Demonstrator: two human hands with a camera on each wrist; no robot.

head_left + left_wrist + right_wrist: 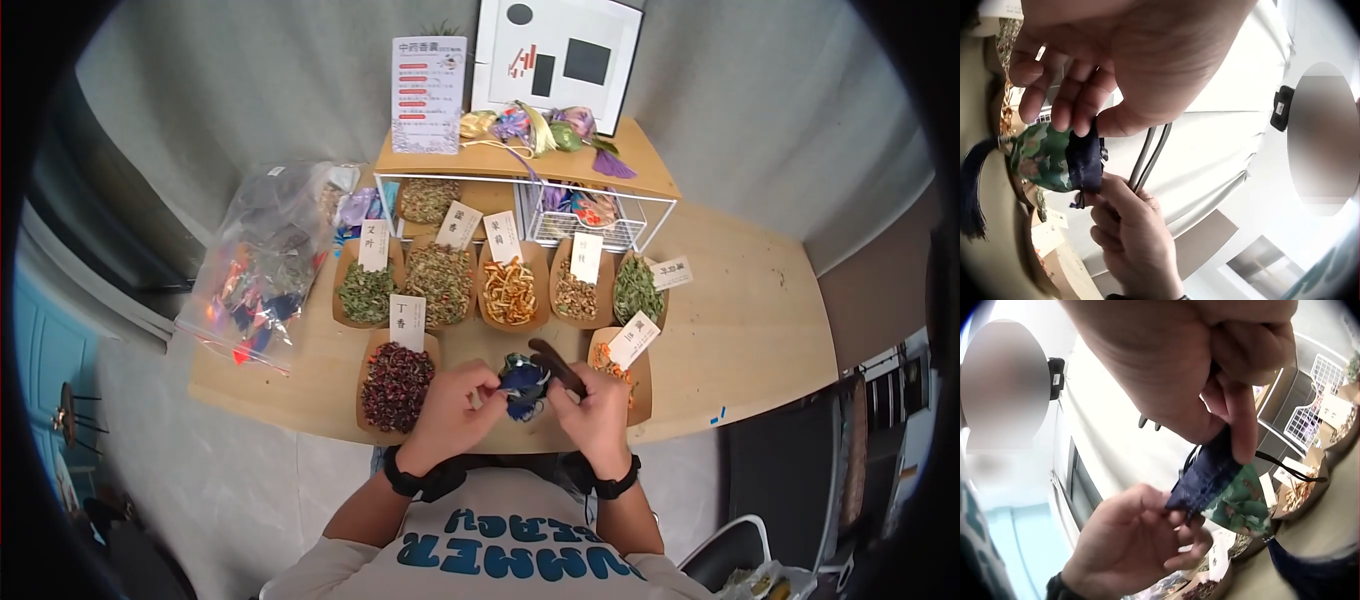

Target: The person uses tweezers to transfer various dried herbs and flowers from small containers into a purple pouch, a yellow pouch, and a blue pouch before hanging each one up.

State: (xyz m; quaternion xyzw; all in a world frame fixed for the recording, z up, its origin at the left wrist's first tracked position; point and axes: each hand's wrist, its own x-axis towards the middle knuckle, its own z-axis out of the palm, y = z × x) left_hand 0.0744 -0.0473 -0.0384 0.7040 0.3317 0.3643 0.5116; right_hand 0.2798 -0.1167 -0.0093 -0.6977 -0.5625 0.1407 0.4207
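A small drawstring pouch (pixel 521 385) in green and navy is held up above the front of the table. The thumb and fingers of my left hand (pixel 455 408) pinch one side of its navy mouth (pixel 1200 484). Across from it, my right hand (pixel 598 418) pinches the other side between thumb and forefinger. A dark brown two-armed tool, like tongs (pixel 558 368), sticks up from the right hand's grip. From the pouch's bottom hangs a navy tassel (pixel 977 187). What is inside the pouch is hidden.
Kraft paper trays of dried herbs with name cards surround the hands, among them dark red buds (pixel 397 385) at left and orange petals (pixel 610 362) at right. A plastic bag (pixel 250 270) lies at left. Behind stands a wooden shelf (pixel 640 160) with pouches and a sign (pixel 428 95).
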